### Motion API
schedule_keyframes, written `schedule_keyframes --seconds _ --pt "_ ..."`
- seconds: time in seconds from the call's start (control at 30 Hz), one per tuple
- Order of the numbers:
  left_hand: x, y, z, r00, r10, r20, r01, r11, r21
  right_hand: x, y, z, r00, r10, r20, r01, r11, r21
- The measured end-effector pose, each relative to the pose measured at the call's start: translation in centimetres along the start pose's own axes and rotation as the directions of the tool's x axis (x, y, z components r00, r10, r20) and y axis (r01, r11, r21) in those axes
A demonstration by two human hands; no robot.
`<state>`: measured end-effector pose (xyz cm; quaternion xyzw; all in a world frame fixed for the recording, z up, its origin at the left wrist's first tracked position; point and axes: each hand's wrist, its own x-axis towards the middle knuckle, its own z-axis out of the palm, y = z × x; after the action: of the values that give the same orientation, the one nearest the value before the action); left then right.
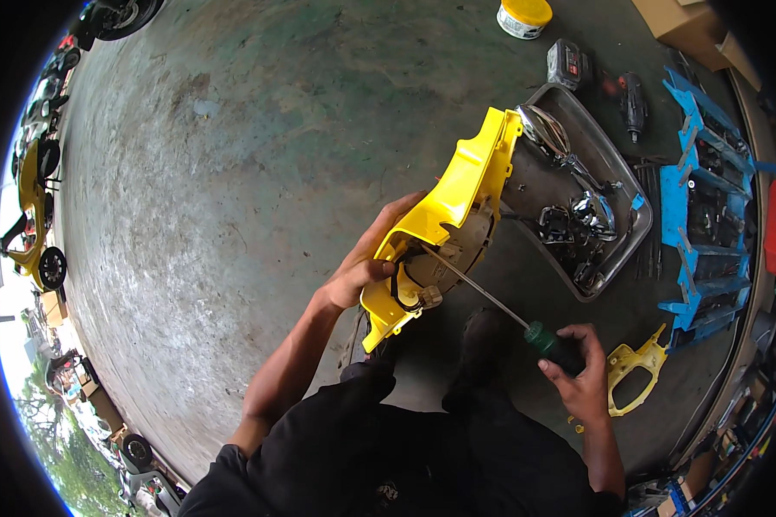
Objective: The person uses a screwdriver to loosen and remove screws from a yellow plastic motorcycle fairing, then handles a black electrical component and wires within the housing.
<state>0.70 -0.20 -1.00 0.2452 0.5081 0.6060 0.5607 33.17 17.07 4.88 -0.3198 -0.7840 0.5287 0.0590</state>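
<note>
My left hand [359,269] grips the left edge of a yellow plastic scooter fairing [457,185], its thumb lying over the near part. The fairing is tilted, with its inner side toward the right. A beige-grey housing [467,246], dark wiring and a pale connector [429,297] sit inside it. My right hand [582,370] is closed around the green and black handle of a long screwdriver [539,334]. Its shaft slants up and left to the inside of the fairing, beside the housing. What the tip touches there is too small to make out.
At the right a metal tray [642,228] holds chrome mirrors [543,129] and small parts. Beyond it lie a battery pack [569,65] and a power drill [634,103]. A blue tool rack [707,207] stands farther right. A yellow frame [638,375] lies near my right hand.
</note>
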Motion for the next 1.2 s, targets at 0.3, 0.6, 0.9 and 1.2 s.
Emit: schedule_keyframes --seconds 0.3,0.6,0.9,1.2 --pt "0.0 -0.5 -0.6 1.0 -0.015 0.011 0.015 0.999 0.044 -0.6 -2.0 -0.1 0.91 0.395 0.123 -0.414 0.869 0.27" --pt "0.0 0.0 0.0 1.0 -0.002 0.02 0.002 1.0 0.014 -0.5 -1.1 1.2 0.993 -0.005 0.121 0.018 0.994 -0.104" --pt "0.4 0.5 -1.0 1.0 -0.003 -0.014 0.004 0.998 0.068 -0.2 -0.9 2.2 0.975 -0.219 0.045 0.223 0.941 -0.256" --pt "-0.2 0.8 -0.6 0.999 0.01 -0.034 -0.007 0.998 0.07 -0.4 -1.2 1.2 0.665 0.518 0.538 -0.746 0.426 0.512"
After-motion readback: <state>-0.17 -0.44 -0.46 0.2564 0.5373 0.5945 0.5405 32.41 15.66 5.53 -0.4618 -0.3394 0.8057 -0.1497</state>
